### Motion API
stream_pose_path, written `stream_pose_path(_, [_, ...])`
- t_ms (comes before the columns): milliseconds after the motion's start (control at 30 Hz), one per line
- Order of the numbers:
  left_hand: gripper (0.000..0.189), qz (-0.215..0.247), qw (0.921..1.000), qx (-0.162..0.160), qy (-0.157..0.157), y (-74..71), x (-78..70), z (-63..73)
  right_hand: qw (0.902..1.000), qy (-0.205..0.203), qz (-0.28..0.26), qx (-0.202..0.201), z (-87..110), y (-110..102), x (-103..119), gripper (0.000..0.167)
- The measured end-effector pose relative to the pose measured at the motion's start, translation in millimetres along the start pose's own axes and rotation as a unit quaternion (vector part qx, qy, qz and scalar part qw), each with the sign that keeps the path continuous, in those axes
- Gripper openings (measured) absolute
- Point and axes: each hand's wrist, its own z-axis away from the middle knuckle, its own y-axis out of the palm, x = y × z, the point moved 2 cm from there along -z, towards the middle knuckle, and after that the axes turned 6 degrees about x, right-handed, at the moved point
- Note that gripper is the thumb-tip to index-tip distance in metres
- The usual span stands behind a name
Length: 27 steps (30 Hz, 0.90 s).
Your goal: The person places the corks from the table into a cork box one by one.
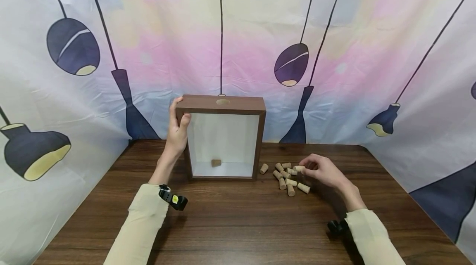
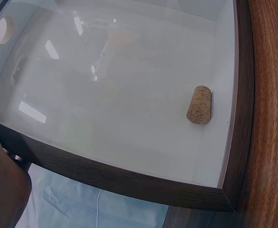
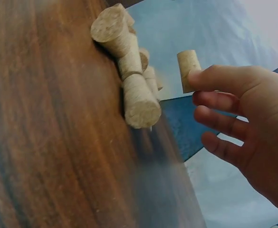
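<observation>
A shadow box frame [image 1: 262, 141] with a brown wooden rim stands upright on the table, a round hole [image 1: 223, 102] in its top side. My left hand [image 1: 177, 131] grips its upper left corner, thumb on the front edge and fingers behind. Behind the clear front, one cork [image 2: 200, 105] lies at the bottom of the white interior. To the right of the box, my right hand [image 1: 325, 170] pinches another cork [image 3: 188, 69] between thumb and fingers. That cork is held up beside a loose pile of corks [image 3: 141, 102].
The dark wooden table [image 1: 230, 219] reaches back to a patterned cloth [image 1: 238, 42] printed with hanging lamps. A single cork [image 1: 264, 169] lies between the box and the pile. Each wrist wears a small black camera, one of them the left camera [image 1: 174, 199].
</observation>
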Motion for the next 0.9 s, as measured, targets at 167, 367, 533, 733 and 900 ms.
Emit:
stream_pose_path(167, [0.066,0.0,1.0,-0.001,0.005,0.5,1.0,0.1,0.9996,-0.01,-0.008,-0.024,-1.2,-5,8,0.014])
stream_pose_path(367, [0.064,0.003,1.0,-0.001,0.001,0.3,0.8,-0.1,0.998,-0.034,0.005,-0.053,-2.7,-11,22,0.013])
stream_pose_path(533, [0.061,0.0,1.0,-0.002,0.004,-0.9,-1.1,0.5,0.9949,-0.058,0.018,-0.08,-2.6,-15,34,0.014])
stream_pose_path(733, [0.061,-0.001,1.0,0.003,0.004,0.0,-0.4,-0.8,0.9895,-0.09,0.031,-0.109,-1.2,-22,44,0.015])
stream_pose_path(900, [0.062,0.003,1.0,0.0,-0.004,0.2,0.3,-0.2,0.9855,-0.11,0.043,-0.122,-4.1,-32,56,0.015])
